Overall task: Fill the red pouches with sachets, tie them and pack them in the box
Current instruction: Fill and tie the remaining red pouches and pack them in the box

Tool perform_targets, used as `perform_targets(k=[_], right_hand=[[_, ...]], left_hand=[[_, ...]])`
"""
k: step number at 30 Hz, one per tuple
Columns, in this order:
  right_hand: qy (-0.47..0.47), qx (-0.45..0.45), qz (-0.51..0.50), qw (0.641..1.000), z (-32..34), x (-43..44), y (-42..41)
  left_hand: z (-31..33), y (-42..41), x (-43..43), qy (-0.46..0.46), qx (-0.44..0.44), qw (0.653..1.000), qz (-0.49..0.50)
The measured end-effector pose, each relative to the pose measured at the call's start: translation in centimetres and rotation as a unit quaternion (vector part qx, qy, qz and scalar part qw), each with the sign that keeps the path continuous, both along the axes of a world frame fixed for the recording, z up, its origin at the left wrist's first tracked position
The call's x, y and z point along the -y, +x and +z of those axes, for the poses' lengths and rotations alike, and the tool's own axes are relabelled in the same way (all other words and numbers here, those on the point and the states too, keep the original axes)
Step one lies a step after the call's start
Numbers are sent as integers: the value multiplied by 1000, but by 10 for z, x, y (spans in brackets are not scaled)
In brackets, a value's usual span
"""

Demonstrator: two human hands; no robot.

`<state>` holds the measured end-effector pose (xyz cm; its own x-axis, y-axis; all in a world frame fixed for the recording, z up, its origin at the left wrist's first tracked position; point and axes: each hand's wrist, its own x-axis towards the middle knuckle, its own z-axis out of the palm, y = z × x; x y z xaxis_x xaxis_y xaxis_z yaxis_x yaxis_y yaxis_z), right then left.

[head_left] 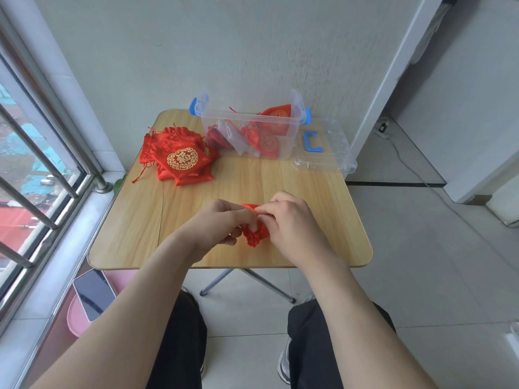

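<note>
1. Red pouch (pixel 254 234): near front edge of tabletop (pixel 309 192), gathered mouth pinched between left hand (pixel 224 220) and right hand (pixel 286 217), both grasping it.
2. Step, judged: closing or tying. Keep the neck bunched tight; draw the cords evenly before knotting.
3. Flat pouches (pixel 179 158): stacked far left, untouched.
4. Clear box (pixel 247 130): far edge, open, some pouches inside; lid (pixel 323 153) beside it.
5. Path to box: unobstructed.
</note>
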<state>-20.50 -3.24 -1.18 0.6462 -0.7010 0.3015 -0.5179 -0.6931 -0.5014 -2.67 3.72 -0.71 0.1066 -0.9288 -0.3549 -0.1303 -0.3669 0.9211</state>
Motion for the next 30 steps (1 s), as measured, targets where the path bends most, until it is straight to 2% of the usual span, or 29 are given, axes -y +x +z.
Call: perform_targets(k=[5, 10, 17, 25, 30], right_hand=[[-3, -61, -17, 998, 1, -2, 1], [64, -31, -48, 996, -3, -2, 3], [243, 17, -62, 968, 2, 2, 0], [380, 73, -51, 921, 4, 1, 3], [420, 81, -35, 903, 7, 0, 6]], left_hand=[[-1, 0, 1, -8, -13, 995, 100], [1, -6, -3, -47, 47, 987, 144], [-7, -10, -3, -117, 210, 962, 129], [-8, -16, -3, -144, 260, 948, 114], [-8, -20, -3, -178, 277, 936, 126]])
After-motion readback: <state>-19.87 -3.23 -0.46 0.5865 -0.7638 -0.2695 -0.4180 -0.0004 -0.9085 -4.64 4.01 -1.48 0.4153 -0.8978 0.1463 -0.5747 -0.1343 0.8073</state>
